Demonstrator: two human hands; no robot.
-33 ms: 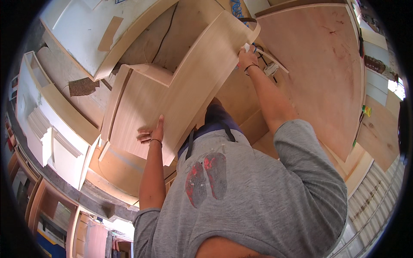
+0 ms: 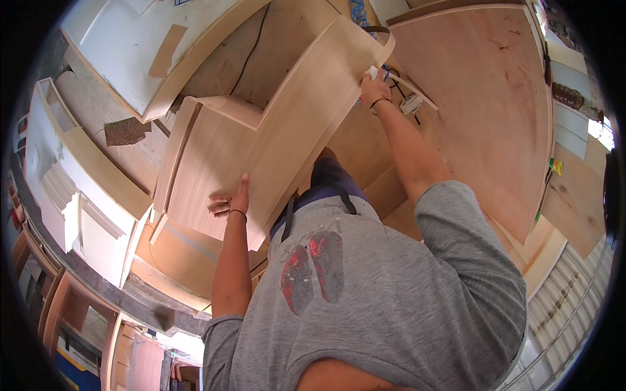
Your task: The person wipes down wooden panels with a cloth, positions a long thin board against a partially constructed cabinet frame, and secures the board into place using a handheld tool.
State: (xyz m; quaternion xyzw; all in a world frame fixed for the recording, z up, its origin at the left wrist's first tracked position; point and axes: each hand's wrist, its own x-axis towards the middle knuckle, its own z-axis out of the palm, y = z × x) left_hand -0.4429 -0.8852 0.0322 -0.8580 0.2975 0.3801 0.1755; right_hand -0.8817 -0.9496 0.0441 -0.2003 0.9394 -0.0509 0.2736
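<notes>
A pale wood-grain panel (image 2: 261, 153) with a corner notched out of it lies slantwise in front of me. My left hand (image 2: 232, 201) touches its near part, thumb stretched out and fingers apart. At the panel's far right end my right hand (image 2: 376, 88) is closed around a small white piece (image 2: 373, 71), too small to name, against the long edge. Just beyond it, a thin strip of edging (image 2: 389, 49) curls off the panel's end. Most of my right fingertips are hidden.
A large reddish-brown board (image 2: 476, 111) stands to the right. White panels (image 2: 140, 55) with wooden edges lie at the upper left. A black cable (image 2: 253, 49) runs behind the notch, and a blue coiled hose (image 2: 358, 12) hangs at the top. A brown scrap (image 2: 127, 131) lies left.
</notes>
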